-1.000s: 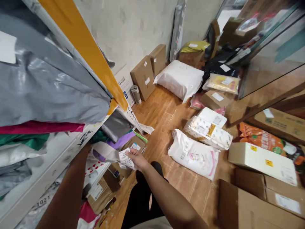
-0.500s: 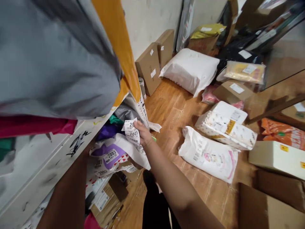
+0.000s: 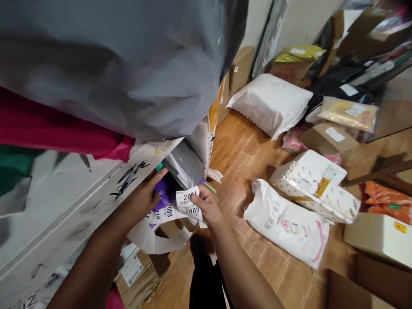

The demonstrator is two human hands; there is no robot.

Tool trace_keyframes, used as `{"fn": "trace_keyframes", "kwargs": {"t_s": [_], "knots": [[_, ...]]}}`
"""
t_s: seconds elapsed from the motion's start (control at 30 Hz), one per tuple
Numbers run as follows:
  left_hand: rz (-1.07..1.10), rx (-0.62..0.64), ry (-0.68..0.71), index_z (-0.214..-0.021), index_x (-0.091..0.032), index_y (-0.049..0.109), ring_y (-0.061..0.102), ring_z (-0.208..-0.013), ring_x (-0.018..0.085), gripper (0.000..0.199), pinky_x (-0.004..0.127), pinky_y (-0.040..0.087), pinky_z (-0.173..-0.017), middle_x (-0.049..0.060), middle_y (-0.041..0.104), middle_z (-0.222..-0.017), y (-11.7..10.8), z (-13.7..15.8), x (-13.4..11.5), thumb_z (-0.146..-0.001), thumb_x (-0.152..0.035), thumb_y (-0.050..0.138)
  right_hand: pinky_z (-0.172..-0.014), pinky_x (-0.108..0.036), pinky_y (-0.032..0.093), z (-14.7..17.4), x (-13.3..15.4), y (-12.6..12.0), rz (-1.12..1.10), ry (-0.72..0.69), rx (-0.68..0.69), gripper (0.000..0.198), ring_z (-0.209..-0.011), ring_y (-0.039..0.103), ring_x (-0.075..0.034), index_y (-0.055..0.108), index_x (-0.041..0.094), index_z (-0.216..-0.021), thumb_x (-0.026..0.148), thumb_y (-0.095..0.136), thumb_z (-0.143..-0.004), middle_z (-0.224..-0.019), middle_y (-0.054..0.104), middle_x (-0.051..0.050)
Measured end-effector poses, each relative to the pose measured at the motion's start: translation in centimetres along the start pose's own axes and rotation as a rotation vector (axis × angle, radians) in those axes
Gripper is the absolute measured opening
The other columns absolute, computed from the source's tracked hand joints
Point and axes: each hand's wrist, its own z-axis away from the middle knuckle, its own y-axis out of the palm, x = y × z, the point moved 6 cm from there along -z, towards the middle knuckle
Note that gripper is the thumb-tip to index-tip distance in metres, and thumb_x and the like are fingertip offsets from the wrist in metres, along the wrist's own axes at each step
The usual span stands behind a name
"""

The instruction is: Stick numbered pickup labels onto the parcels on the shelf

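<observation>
My right hand (image 3: pixel 208 207) pinches a strip of white number labels (image 3: pixel 187 209) between thumb and fingers; 2005 is readable on it. More of the strip curls below, with 2009 showing. On the lower shelf, my left hand (image 3: pixel 146 197) reaches to a shiny purple parcel (image 3: pixel 163 193). Its thumb and forefinger are apart, and some fingers are hidden. Beside that parcel lies a grey plastic parcel (image 3: pixel 185 163). A bit of teal wrapping (image 3: pixel 160 166) shows by my left fingertips.
A large grey bag (image 3: pixel 128 73) overhangs from the upper shelf (image 3: pixel 106 189), above a magenta parcel (image 3: pixel 64 126). Across the wooden floor (image 3: pixel 236 171) lie white bags (image 3: pixel 288 221), a patterned white box (image 3: pixel 313 182) and cartons (image 3: pixel 328 137). Cardboard (image 3: pixel 138 274) sits below my arms.
My left hand has come into view at the purple parcel. My right hand and the labels have shifted lower in view. The white-and-purple parcel labelled 2003 is no longer visible.
</observation>
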Motion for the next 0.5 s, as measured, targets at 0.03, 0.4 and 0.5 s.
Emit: {"fn": "trace_keyframes", "kwargs": {"t_s": [0.03,0.4,0.5], "knots": [[0.001,0.003,-0.016,-0.137,-0.023,0.043,0.062,-0.099,0.024,0.066,0.031,0.047,-0.092,0.004,0.062,-0.119,0.0,-0.4,0.2,-0.073,-0.014,0.053,-0.052,-0.024,0.042,0.9,0.5,-0.3,0.025,-0.029,-0.008,0.048,-0.05,0.05,-0.01,0.049,0.021,-0.061,0.057,0.08,-0.051,-0.057,0.057,0.005],[0.25,-0.131,-0.062,-0.099,-0.013,0.052,0.059,-0.088,0.023,0.033,0.033,0.047,-0.087,0.007,0.061,-0.096,-2.1,-2.9,-1.4,-0.066,-0.018,0.056,-0.072,-0.03,0.049,1.5,1.8,1.0,0.412,-0.126,0.19,0.026,-0.079,0.061,-0.017,0.055,0.022,-0.072,0.045,0.068,-0.075,-0.081,0.067,-0.001],[0.181,-0.06,-0.071,-0.074,-0.018,0.055,0.058,-0.077,0.02,0.007,0.03,0.048,-0.08,0.0,0.058,-0.073,-1.4,-2.8,-0.9,-0.068,-0.019,0.056,-0.068,-0.028,0.049,-3.7,2.1,1.4,0.516,-0.137,0.164,0.029,-0.071,0.058,-0.016,0.063,0.023,-0.073,0.043,0.079,-0.059,-0.065,0.062,0.004]]}}
